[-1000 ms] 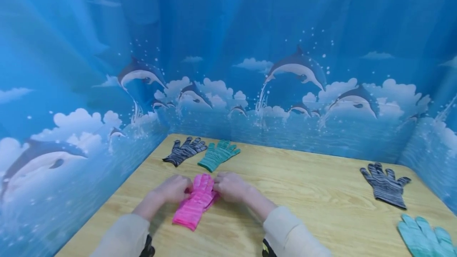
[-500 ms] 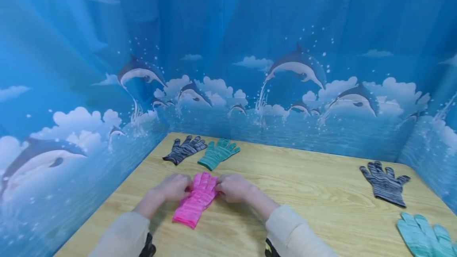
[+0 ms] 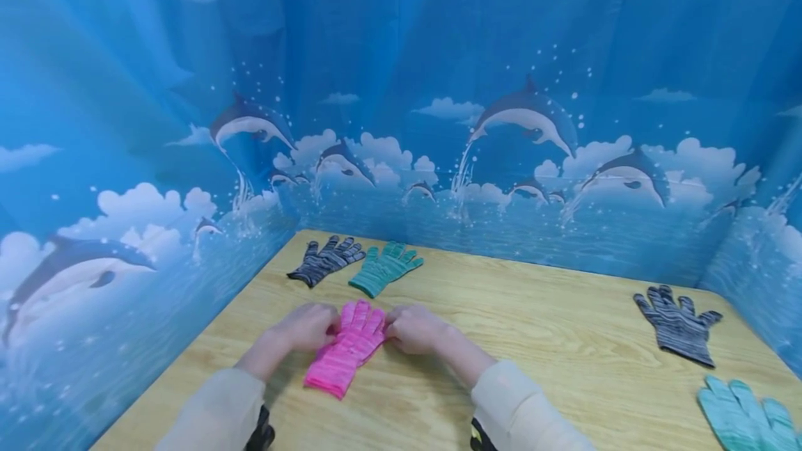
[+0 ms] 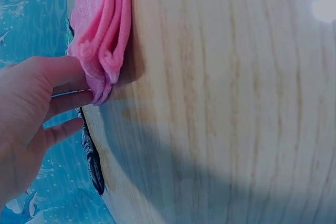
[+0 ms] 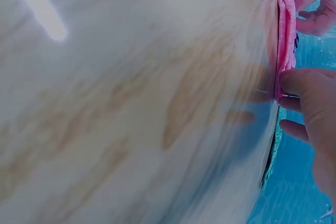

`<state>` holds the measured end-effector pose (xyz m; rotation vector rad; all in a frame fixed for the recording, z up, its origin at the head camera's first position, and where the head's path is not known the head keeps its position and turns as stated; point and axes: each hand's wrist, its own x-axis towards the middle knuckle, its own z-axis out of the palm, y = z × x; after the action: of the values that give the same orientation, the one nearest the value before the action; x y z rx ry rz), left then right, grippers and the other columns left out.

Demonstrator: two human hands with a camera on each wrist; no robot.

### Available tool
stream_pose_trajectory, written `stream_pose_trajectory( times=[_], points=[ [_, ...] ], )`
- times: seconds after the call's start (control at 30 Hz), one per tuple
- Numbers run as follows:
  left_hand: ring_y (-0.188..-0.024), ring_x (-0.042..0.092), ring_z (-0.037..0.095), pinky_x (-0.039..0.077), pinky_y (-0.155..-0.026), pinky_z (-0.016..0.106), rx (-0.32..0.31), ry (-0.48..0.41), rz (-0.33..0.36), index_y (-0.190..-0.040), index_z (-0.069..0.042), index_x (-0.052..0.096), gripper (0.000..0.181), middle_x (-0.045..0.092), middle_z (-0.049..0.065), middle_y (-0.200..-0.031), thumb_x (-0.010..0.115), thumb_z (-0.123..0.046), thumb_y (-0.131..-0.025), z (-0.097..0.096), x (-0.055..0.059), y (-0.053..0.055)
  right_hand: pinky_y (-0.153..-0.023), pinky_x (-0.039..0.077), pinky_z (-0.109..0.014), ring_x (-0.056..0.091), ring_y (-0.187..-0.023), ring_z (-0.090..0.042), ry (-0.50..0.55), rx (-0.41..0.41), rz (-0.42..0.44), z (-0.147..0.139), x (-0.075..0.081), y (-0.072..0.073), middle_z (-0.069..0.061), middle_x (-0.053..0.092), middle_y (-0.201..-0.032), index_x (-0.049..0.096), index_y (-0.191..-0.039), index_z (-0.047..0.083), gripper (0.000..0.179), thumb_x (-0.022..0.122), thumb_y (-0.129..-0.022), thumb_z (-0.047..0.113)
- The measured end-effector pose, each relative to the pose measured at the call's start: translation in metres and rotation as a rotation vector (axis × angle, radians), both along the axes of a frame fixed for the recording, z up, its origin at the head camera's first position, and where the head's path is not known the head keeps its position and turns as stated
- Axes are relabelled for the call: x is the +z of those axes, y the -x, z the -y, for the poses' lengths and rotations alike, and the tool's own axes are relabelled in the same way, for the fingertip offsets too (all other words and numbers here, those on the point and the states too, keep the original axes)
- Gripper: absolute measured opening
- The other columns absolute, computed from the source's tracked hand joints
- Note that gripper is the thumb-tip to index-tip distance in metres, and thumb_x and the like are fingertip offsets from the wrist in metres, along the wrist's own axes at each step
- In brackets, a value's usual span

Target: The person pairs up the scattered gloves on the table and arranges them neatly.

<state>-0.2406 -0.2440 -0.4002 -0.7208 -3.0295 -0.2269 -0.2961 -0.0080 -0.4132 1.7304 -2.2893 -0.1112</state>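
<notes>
A pink knitted glove [image 3: 348, 350] lies on the wooden table with its fingers pointing away from me and its cuff toward me. In the left wrist view the pink fabric [image 4: 113, 24] shows more than one layer at the cuff. My left hand [image 3: 307, 328] pinches the glove's left edge between thumb and fingers. On the opposite side my right hand [image 3: 415, 329] pinches the right edge near the glove's fingers. From the right wrist view, the thumb and index fingertip [image 5: 290, 83] meet at the pink edge.
Behind the pink glove lie a dark grey striped glove [image 3: 326, 260] and a green glove [image 3: 385, 268]. Another grey glove [image 3: 678, 324] and a pale green glove [image 3: 748, 413] lie at the right. A blue dolphin-print curtain [image 3: 501, 159] borders the wooden table [image 3: 532, 339].
The right hand has shifted slightly right, drawing the glove's right side outward, so the glove's fingers lie more spread. The left hand stays at the left edge.
</notes>
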Motion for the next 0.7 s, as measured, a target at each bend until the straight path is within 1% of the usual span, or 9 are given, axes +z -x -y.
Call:
stream_pose_trajectory(
  times=[0.13, 0.27, 0.37, 0.47, 0.57, 0.7],
  points=[
    [-0.064, 0.05, 0.009, 0.046, -0.062, 0.026, -0.001, 0.006, -0.011, -0.074, -0.014, 0.064, 0.008, 0.054, -0.008, -0.072, 0.07, -0.009, -0.076, -0.001, 0.001, -0.001, -0.078, 0.047, -0.018, 0.061, -0.092, -0.008, 0.015, 0.024, -0.001, 0.002, 0.003, -0.004, 0.005, 0.066, -0.099, 0.072, -0.093, 0.02, 0.011, 0.063, -0.086, 0.02],
    [-0.064, 0.051, 0.009, 0.046, -0.062, 0.026, 0.007, 0.001, 0.001, -0.075, -0.014, 0.064, 0.008, 0.054, -0.008, -0.072, 0.07, -0.01, -0.076, -0.001, 0.002, -0.001, -0.078, 0.046, -0.016, 0.06, -0.091, -0.006, 0.053, 0.099, 0.013, 0.009, 0.008, -0.013, 0.007, 0.066, -0.099, 0.071, -0.097, 0.021, 0.013, 0.065, -0.086, 0.021],
    [-0.063, 0.05, 0.009, 0.045, -0.062, 0.026, 0.014, 0.004, 0.006, -0.074, -0.015, 0.063, 0.009, 0.053, -0.009, -0.072, 0.07, -0.01, -0.076, -0.001, 0.002, 0.0, -0.078, 0.044, -0.014, 0.059, -0.089, -0.005, 0.068, 0.145, 0.026, 0.017, 0.009, -0.019, 0.008, 0.066, -0.096, 0.071, -0.097, 0.021, 0.013, 0.066, -0.086, 0.024],
    [-0.063, 0.049, 0.009, 0.045, -0.062, 0.026, 0.013, 0.012, 0.003, -0.073, -0.015, 0.063, 0.009, 0.053, -0.009, -0.071, 0.071, -0.011, -0.076, -0.001, 0.002, 0.0, -0.075, 0.043, -0.012, 0.058, -0.087, -0.004, 0.054, 0.148, -0.006, 0.023, 0.004, -0.023, 0.009, 0.064, -0.094, 0.07, -0.096, 0.022, 0.013, 0.064, -0.087, 0.028],
    [-0.063, 0.049, 0.008, 0.044, -0.061, 0.026, 0.012, 0.012, 0.005, -0.073, -0.015, 0.062, 0.009, 0.052, -0.009, -0.071, 0.071, -0.012, -0.076, -0.002, 0.001, 0.001, -0.073, 0.043, -0.013, 0.057, -0.086, -0.003, 0.035, 0.132, -0.05, 0.026, -0.001, -0.024, 0.01, 0.064, -0.093, 0.069, -0.092, 0.023, 0.012, 0.061, -0.088, 0.031],
    [-0.064, 0.049, 0.009, 0.045, -0.062, 0.026, 0.016, 0.004, 0.007, -0.074, -0.015, 0.063, 0.009, 0.053, -0.008, -0.072, 0.071, -0.011, -0.076, -0.002, 0.002, 0.0, -0.075, 0.043, -0.012, 0.057, -0.087, -0.003, 0.044, 0.146, -0.064, 0.027, -0.002, -0.023, 0.01, 0.064, -0.093, 0.07, -0.09, 0.023, 0.01, 0.062, -0.088, 0.029]
  ],
)
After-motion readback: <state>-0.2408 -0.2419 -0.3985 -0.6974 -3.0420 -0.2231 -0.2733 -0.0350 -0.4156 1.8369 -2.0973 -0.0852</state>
